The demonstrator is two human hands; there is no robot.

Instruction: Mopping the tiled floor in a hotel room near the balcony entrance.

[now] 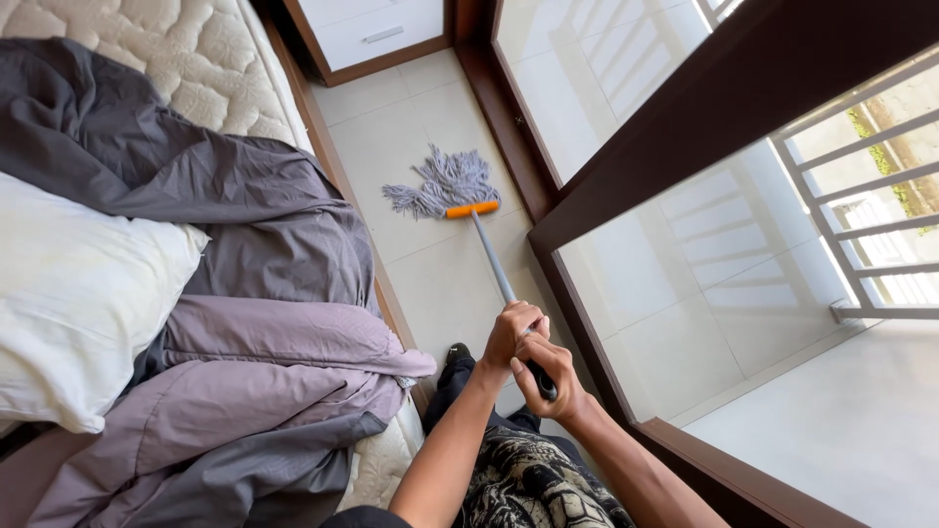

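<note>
Both my hands grip a mop's grey handle (494, 262). My left hand (511, 332) is wrapped around the shaft a little above my right hand (550, 376), which closes on the black end grip. The mop head (442, 184) has grey strings and an orange clamp (472, 208). It lies spread on the pale tiled floor (411, 117), in the strip between the bed and the glass doors.
A bed (205, 59) with a quilted mattress, a dark grey sheet (225, 196), a white pillow (78, 293) and a mauve blanket fills the left. Dark wooden door frames (685, 127) with glass panes stand at the right. A white cabinet (377, 34) is at the far end.
</note>
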